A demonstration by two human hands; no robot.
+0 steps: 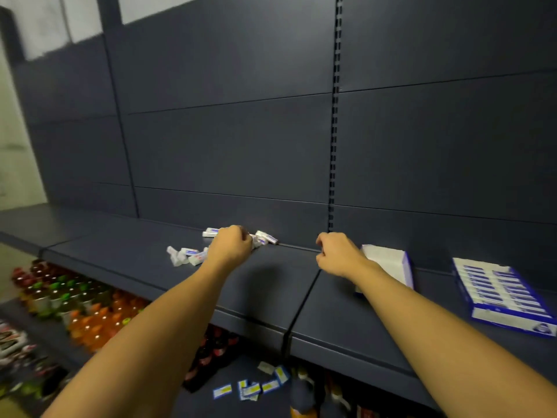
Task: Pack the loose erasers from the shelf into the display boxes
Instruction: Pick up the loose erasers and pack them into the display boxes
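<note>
Left hand: reaching out over the dark shelf (271, 285), the left hand (230, 245) is lying knuckles-up on top of the scattered loose erasers (193, 254) near the back panel; its fingers are curling downward into the pile, but whether they are actually gripping an eraser I cannot tell, since the fingertips are hiding under the back of the hand.

Right hand: the right hand (339, 254) is hovering above the shelf just left of the nearer display box (388, 263); its fingers are bending loosely inward and nothing is showing between them.

Loose erasers: white wrapped pieces with blue print are lying in two small clusters, one spreading to the left of the left hand toward the shelf front, the other (266, 238) sitting to its right against the back panel.

Nearer display box: a white box with a blue edge is resting on the shelf, partly hiding behind the right wrist; its contents are too blurred to read.

Far display box: a second display box (503, 294) is sitting well to the right on the same shelf, showing neat rows of erasers filling it.

Lower shelves: bottles (87, 312) with orange, green and red tones are standing in rows below on the left, and small blue-and-yellow tags (256, 386) are lying scattered on the shelf underneath.
</note>
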